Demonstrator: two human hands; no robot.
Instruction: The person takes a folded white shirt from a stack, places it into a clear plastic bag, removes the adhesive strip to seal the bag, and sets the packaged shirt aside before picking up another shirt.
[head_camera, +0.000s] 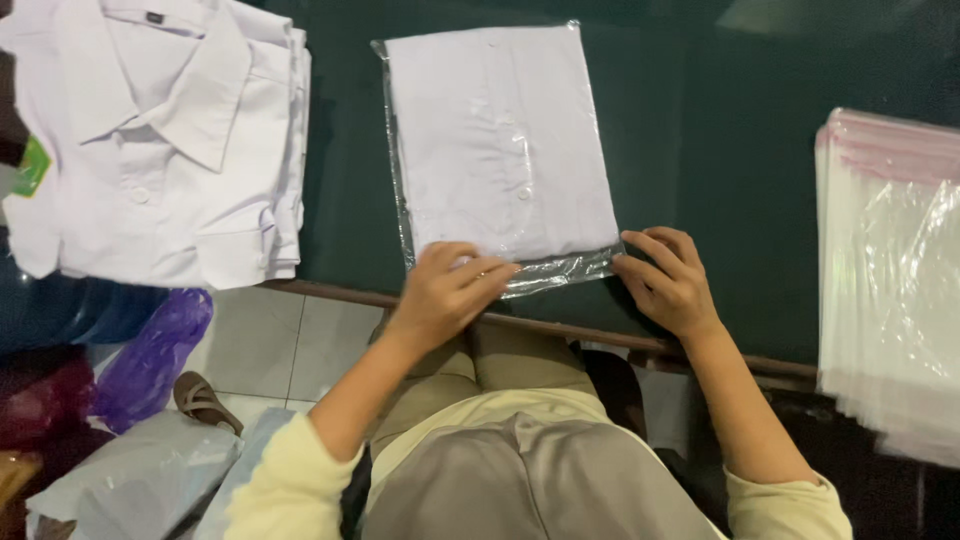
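Note:
A folded white shirt inside a clear plastic bag (500, 140) lies on the dark green table (700, 150) in front of me. My left hand (448, 290) presses flat on the bag's near left corner, over the folded flap. My right hand (668, 282) rests at the near right corner, fingertips touching the bag's edge. Both hands sit on the shiny open end of the bag near the table's front edge.
A stack of folded white shirts (160, 140) lies at the left of the table. A pile of empty clear bags (890, 280) sits at the right. Below the table are plastic sacks (140, 470), a purple bag (150, 355) and a sandal (205, 400) on the tiled floor.

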